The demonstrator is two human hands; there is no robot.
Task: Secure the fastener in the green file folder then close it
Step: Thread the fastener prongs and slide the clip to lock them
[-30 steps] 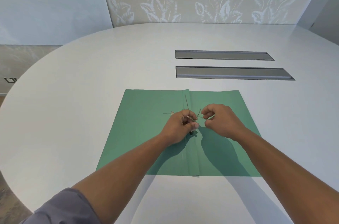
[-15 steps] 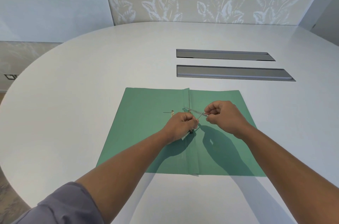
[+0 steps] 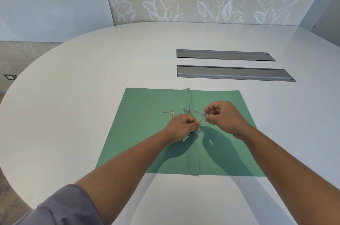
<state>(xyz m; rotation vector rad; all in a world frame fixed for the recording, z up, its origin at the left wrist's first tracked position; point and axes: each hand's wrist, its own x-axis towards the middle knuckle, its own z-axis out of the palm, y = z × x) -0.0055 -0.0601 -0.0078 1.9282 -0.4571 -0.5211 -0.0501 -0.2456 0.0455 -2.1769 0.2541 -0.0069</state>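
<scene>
While your right hand (image 3: 223, 118) pinches the clear fastener strip (image 3: 195, 111) and your left hand (image 3: 181, 127) grips a prong at the green folder's (image 3: 147, 132) spine, twelve o'clock, misalignment risks bending it.

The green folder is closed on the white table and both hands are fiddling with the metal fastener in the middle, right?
Not quite. The head view shows the green folder lying open and flat on the white table, not closed. The rest holds: the left hand and right hand are both working the metal fastener near the centre fold.
</scene>
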